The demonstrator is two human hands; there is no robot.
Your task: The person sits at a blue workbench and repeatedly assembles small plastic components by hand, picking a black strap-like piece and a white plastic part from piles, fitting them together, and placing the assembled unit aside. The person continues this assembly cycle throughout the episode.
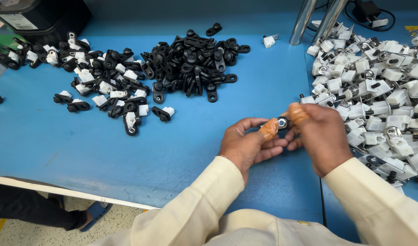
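Right of the frame's centre, the left hand (pixel 249 146) and right hand (pixel 319 136) are both pinching a small black piece with a metal eyelet (pixel 282 122) between taped fingertips (pixel 269 129); keeping it squarely aligned while pressing seems wise.

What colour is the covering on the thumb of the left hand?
Orange: the covering on the left hand thumb shows best in the head view, the only one.
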